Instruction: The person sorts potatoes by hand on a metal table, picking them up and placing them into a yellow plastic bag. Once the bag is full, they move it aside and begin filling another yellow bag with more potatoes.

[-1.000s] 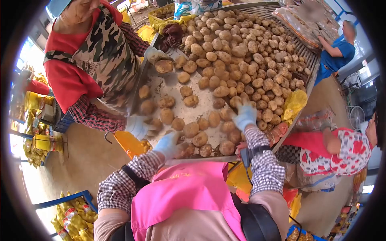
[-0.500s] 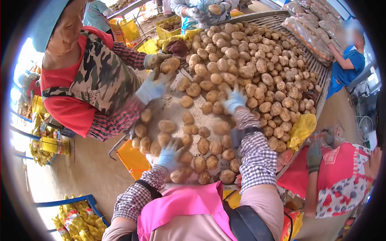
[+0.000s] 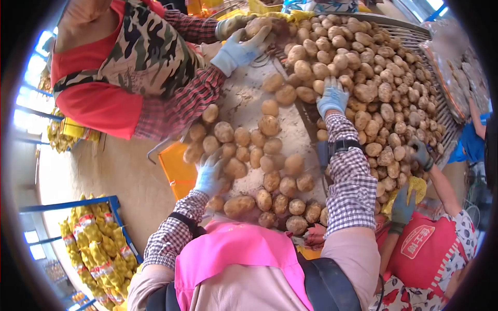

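My left hand [image 3: 209, 176], in a light blue glove, has its fingers spread against loose potatoes [image 3: 224, 132] at the left side of the metal sorting table [image 3: 241, 96]. Reaching farther forward, my right hand [image 3: 332, 97] lies with fingers stretched on the near edge of a big potato pile [image 3: 386, 93]. Neither hand is closed around a potato. A large potato [image 3: 238, 206] rests just right of my left wrist. More potatoes [image 3: 280, 204] are scattered along the edge nearest my body.
At the left, a co-worker's blue-gloved hand [image 3: 239, 51] touches a large potato [image 3: 258, 26]. Another person's gloved hand [image 3: 402, 210] is at the right beside a yellow net bag [image 3: 416, 189]. An orange crate [image 3: 175, 168] stands left of the table; bagged goods [image 3: 96, 249] fill a blue rack.
My right hand has moved forward to the pile, while my left stays among the loose potatoes. The left co-worker's blue glove has come up to the large potato. A gloved hand appears at the pile's right.
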The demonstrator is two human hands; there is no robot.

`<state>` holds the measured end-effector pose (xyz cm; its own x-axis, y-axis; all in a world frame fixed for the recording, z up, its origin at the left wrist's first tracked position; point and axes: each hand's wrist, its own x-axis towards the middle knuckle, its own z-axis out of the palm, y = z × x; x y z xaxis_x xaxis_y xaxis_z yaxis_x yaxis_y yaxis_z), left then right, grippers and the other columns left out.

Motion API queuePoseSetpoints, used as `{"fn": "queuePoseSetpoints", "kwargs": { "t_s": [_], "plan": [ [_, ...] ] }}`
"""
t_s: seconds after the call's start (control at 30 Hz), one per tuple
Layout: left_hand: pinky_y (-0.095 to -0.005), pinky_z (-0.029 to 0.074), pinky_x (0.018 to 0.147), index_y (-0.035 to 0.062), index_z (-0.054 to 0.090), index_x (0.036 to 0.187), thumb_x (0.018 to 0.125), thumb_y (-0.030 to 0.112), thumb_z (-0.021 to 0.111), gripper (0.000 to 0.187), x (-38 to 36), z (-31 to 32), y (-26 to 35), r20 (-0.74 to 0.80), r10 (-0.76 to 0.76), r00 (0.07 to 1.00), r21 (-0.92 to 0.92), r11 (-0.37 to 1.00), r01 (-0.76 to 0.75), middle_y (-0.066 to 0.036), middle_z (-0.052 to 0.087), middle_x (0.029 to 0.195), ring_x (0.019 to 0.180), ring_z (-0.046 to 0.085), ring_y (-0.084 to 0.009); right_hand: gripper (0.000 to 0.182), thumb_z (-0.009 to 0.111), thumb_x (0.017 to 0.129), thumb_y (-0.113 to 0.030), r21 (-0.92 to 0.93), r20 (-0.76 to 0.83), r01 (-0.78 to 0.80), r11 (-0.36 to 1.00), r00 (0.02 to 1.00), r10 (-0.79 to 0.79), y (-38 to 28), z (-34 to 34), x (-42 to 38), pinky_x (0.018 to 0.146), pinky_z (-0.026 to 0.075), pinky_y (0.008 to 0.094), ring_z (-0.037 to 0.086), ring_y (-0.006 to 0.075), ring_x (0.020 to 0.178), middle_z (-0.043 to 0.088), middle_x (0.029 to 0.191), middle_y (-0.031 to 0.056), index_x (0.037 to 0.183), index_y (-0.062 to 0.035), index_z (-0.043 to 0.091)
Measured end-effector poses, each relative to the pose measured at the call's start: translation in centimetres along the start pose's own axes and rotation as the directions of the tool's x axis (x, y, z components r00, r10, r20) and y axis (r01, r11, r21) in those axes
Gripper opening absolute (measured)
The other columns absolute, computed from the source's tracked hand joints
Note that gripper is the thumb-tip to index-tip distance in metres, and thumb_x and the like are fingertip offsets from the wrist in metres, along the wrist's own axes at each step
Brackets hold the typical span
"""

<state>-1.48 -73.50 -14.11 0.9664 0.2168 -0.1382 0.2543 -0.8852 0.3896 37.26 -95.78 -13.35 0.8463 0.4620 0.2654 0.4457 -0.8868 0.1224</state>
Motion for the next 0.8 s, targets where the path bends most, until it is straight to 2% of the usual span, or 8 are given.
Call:
{"fn": "queuePoseSetpoints", "kwargs": {
  "t_s": [0.4,0.5,0.53,0.57,0.6,0.67,0.7,0.8],
  "plan": [
    [-0.0445,0.028,0.11,0.0124,0.056,0.125,0.076,0.02,0.069,0.051,-1.2,0.0,0.9,-0.02,-0.15,0.989,-0.232,0.963,0.141,-0.013,0.049,0.134,0.126,0.043,-0.0336,0.051,0.072,0.075,-0.033,0.197,0.489,0.08,0.977,0.856,-0.168,-1.9,-6.3,-10.9,0.096,0.037,0.0422,0.051,0.025,0.112,0.058,0.117,0.0056,0.119,-0.0115,0.055],
    [-0.0413,0.042,0.1,0.0091,0.054,0.127,0.081,0.02,0.07,0.05,-1.0,-0.6,3.2,-0.056,-0.116,0.992,-0.282,0.955,0.095,-0.013,0.049,0.133,0.121,0.049,-0.0305,0.063,0.076,0.067,-0.032,0.401,0.113,0.003,0.916,0.992,-0.053,-3.1,-5.4,-18.9,0.097,0.036,0.0478,0.047,0.0303,0.119,0.053,0.127,0.0152,0.121,-0.0073,0.054],
    [-0.0401,0.046,0.096,0.0081,0.051,0.13,0.083,0.021,0.07,0.053,-1.6,-0.2,4.1,-0.021,-0.107,0.994,-0.51,0.856,0.081,-0.013,0.049,0.132,0.12,0.051,-0.0289,0.062,0.077,0.066,-0.031,0.472,0.067,-0.061,0.88,0.997,0.033,-5.0,-7.4,-20.6,0.095,0.038,0.0477,0.05,0.0325,0.113,0.056,0.121,0.0162,0.118,-0.0057,0.055],
    [-0.0395,0.049,0.093,0.0081,0.041,0.137,0.087,0.021,0.068,0.059,-1.8,-1.1,7.2,0.24,-0.203,0.949,-0.867,0.395,0.304,-0.01,0.05,0.131,0.118,0.053,-0.0269,0.059,0.076,0.065,-0.029,0.604,0.099,-0.057,0.795,0.995,-0.004,-6.5,-8.6,-22.0,0.094,0.04,0.047,0.053,0.0341,0.108,0.057,0.117,0.017,0.116,-0.0048,0.057],
    [-0.0338,0.05,0.089,0.0088,0.039,0.138,0.088,0.021,0.068,0.059,-1.8,-0.1,7.5,0.298,-0.199,0.934,-0.872,0.343,0.351,-0.008,0.055,0.123,0.111,0.055,-0.0201,0.056,0.075,0.066,-0.028,0.595,0.329,-0.152,0.789,0.942,-0.066,-8.5,-9.9,-23.5,0.097,0.04,0.0455,0.052,0.0351,0.109,0.057,0.117,0.0189,0.114,-0.0044,0.059],
    [-0.0382,0.053,0.087,0.0085,0.039,0.136,0.089,0.024,0.066,0.057,-1.9,-2.2,9.2,0.643,0.08,0.762,-0.674,-0.413,0.612,-0.008,0.056,0.12,0.106,0.058,-0.0211,0.048,0.07,0.073,-0.024,0.771,0.114,0.114,0.626,0.943,-0.312,-11.0,-12.6,-25.1,0.104,0.037,0.0438,0.05,0.0342,0.117,0.056,0.121,0.0211,0.116,-0.0049,0.061],
    [-0.0425,0.054,0.087,0.0084,0.043,0.131,0.09,0.024,0.065,0.048,-1.8,-1.1,8.7,0.671,0.13,0.73,-0.593,-0.497,0.634,-0.009,0.057,0.117,0.102,0.06,-0.023,0.046,0.069,0.075,-0.022,0.785,0.155,0.131,0.606,0.905,-0.396,-10.5,-13.8,-24.6,0.104,0.037,0.0434,0.05,0.0332,0.117,0.056,0.123,0.0208,0.117,-0.0046,0.06],
    [-0.0431,0.055,0.086,0.0077,0.049,0.123,0.09,0.022,0.064,0.039,-2.4,0.4,5.7,0.619,-0.038,0.785,-0.782,0.063,0.62,-0.011,0.058,0.115,0.099,0.062,-0.0236,0.04,0.066,0.079,-0.019,0.734,0.144,0.031,0.679,0.969,-0.2,-5.2,-1.6,-22.6,0.102,0.039,0.0422,0.052,0.0317,0.115,0.057,0.121,0.0182,0.117,-0.0067,0.06]
  ]
}}
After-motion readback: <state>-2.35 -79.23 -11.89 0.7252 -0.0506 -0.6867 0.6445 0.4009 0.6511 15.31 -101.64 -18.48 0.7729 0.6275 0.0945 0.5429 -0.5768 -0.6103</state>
